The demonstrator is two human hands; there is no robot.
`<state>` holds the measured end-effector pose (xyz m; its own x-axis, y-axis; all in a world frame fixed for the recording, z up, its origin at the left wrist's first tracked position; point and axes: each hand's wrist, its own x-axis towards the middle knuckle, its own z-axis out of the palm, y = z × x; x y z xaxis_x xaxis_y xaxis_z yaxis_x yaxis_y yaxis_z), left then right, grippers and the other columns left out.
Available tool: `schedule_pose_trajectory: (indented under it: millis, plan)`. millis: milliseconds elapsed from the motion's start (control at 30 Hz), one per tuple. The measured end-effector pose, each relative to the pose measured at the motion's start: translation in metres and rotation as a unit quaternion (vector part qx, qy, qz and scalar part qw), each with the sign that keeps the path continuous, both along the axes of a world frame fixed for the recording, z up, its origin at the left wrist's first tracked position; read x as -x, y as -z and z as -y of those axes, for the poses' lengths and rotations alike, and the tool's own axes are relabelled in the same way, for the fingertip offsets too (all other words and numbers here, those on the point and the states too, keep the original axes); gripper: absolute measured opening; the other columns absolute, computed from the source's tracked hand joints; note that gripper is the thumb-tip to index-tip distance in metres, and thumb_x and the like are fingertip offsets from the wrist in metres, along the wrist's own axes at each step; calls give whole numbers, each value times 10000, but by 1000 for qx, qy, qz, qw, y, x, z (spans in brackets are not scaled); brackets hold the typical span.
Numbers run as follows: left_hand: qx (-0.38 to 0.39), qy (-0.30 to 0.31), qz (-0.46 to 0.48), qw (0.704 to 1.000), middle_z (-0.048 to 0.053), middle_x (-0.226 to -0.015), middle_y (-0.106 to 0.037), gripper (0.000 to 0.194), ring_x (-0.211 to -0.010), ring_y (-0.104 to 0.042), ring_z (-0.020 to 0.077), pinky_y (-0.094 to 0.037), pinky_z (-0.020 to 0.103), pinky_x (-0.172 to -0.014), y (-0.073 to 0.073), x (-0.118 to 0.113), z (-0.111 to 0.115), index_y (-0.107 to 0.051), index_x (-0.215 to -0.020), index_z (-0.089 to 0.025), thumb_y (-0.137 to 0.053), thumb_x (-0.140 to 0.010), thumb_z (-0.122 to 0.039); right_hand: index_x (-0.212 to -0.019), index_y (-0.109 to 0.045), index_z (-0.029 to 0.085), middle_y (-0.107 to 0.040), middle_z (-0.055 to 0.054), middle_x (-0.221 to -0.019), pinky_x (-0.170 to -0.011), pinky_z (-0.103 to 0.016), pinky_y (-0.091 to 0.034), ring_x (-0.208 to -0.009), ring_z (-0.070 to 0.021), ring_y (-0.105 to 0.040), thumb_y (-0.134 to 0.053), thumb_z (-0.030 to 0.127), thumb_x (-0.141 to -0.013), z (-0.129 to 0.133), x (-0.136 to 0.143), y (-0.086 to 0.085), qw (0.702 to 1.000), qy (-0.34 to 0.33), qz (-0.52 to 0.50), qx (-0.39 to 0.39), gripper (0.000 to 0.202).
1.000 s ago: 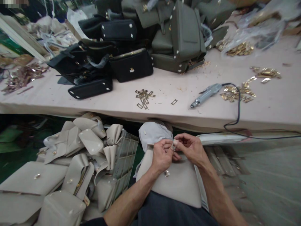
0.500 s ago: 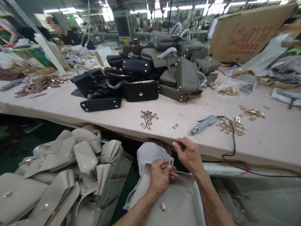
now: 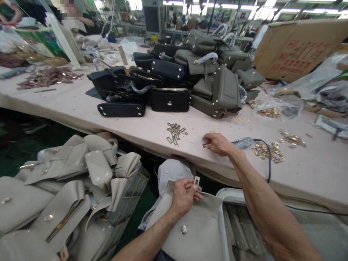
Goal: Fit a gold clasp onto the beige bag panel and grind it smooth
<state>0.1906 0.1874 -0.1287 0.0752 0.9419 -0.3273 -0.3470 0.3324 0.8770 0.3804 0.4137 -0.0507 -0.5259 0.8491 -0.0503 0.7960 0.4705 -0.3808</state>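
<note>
My left hand (image 3: 185, 195) pinches a small pale tab with a slot (image 3: 196, 182), at the top edge of a beige bag (image 3: 195, 224) on my lap. A round metal clasp (image 3: 184, 229) sits on the bag's front. Over the table's near edge, my right hand (image 3: 217, 143) has its fingertips closed on a small metal plate (image 3: 204, 145). Left of it lies a pile of slotted metal plates (image 3: 175, 132). A grey electric screwdriver (image 3: 244, 143) lies just behind my right hand, partly hidden by it.
Black bags (image 3: 170, 100) and olive bags (image 3: 227, 87) are heaped on the table (image 3: 136, 130). Beige bags (image 3: 99, 168) fill a crate at left. More metal pieces (image 3: 268, 151) lie right of the screwdriver. A cardboard box (image 3: 296, 50) stands behind; a person is at the far left.
My right hand has moved from above the bag up onto the table and taken hold of the lone metal plate there. My left hand keeps the tab at the bag. The view has shifted slightly.
</note>
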Motion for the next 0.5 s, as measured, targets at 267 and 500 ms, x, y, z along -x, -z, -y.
schedule_pose_trajectory:
  millis: [267,500]
  plan:
    - [3,-2,-8,1000,158,-882,-786,506,-611,-767,209,-585,228,-523,5,0,-3,-657,-1005,-91,-785,-831,-548,-843,-752,187,-708,-47,-845,-688,-255,-414,-766,-167,-609,-630,77,-775,4,4,-9,999,3,45,16,178]
    - [-1,-10,-5,1000,164,-911,-791,430,-626,-771,195,-588,207,-531,6,-1,-3,-689,-1035,-79,-775,-859,-461,-895,-745,193,-665,-31,-831,-694,-285,-440,-725,-150,-579,-701,226,-861,72,15,-3,975,58,-205,-59,65]
